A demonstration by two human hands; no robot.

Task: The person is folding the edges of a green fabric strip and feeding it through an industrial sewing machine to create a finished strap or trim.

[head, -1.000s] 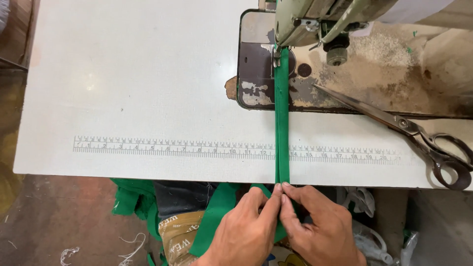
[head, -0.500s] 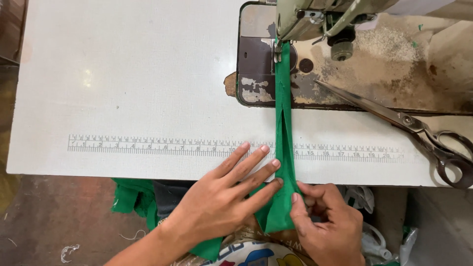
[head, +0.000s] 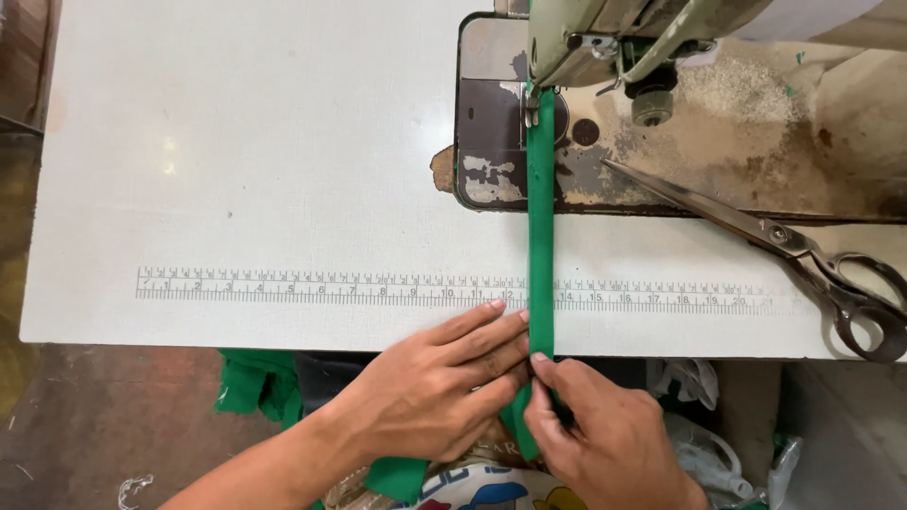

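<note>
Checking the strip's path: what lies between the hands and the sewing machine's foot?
In the head view, only the green strip runs there, crossing the printed ruler on the white table. The scissors lie off to the side.

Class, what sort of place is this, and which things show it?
Probably a tailoring workshop: a worn industrial sewing machine, large metal scissors, and a narrow green fabric strip across a white table with a printed ruler.
</note>
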